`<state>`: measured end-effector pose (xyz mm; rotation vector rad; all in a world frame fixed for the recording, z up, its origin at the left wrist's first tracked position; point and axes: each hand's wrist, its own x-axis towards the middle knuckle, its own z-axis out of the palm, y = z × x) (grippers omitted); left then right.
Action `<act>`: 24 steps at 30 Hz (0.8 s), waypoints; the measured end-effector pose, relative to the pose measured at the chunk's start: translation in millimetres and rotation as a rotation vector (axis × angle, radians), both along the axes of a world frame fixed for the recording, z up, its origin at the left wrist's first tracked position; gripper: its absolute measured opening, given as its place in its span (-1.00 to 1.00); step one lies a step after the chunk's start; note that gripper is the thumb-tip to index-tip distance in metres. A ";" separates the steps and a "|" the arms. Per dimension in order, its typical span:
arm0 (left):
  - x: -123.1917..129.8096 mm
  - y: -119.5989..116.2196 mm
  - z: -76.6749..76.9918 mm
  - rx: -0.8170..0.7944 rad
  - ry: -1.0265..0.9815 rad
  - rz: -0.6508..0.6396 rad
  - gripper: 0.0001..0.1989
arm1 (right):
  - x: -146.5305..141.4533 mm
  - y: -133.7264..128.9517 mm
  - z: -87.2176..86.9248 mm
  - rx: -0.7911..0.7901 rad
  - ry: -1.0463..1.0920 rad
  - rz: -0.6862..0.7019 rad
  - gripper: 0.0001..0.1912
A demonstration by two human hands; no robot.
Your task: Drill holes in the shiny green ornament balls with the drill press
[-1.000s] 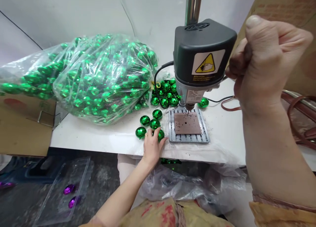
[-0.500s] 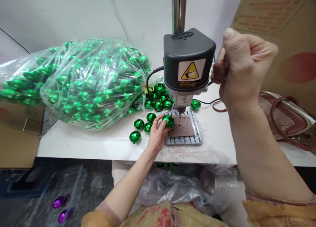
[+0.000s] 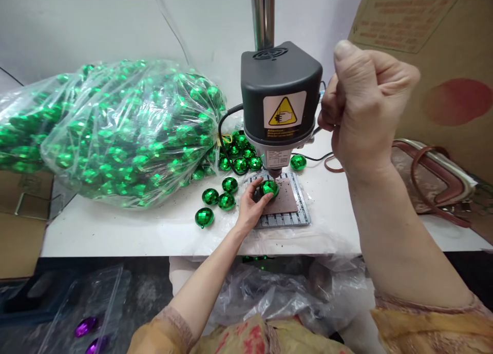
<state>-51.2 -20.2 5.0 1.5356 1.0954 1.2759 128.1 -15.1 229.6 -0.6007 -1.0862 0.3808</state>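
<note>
Just below the drill, a bauble sits pinched between thumb and fingers of the nearer left hand, while the right hand curls in a fist beside the drill.

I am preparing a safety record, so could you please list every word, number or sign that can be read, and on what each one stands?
"Attention": in yellow on the black drill cover; the smaller lines below it are unreadable.
Sign without words: yellow triangle with a hand, on the same cover.
Pale label below the cover: too small to read.
Red print on the right cardboard box: too blurred.
</note>
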 end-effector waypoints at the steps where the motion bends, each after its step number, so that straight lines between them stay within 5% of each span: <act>1: 0.5 -0.2 -0.2 0.025 0.015 0.002 -0.38 | -0.2 0.0 -0.2 0.006 -0.001 -0.001 -0.53; 9: 5.3 -2.4 4.9 0.188 0.155 -0.062 -0.43 | 0.3 -0.4 -0.4 0.021 -0.016 0.009 -0.55; 19: 11.3 -2.2 -3.8 0.090 0.186 -0.070 -0.44 | 3.9 0.8 -1.4 0.020 -0.043 0.004 -0.53; 24: 11.4 -2.2 -1.7 0.062 0.196 -0.055 -0.44 | -1.8 -9.4 -10.4 0.052 -0.065 -0.120 -0.52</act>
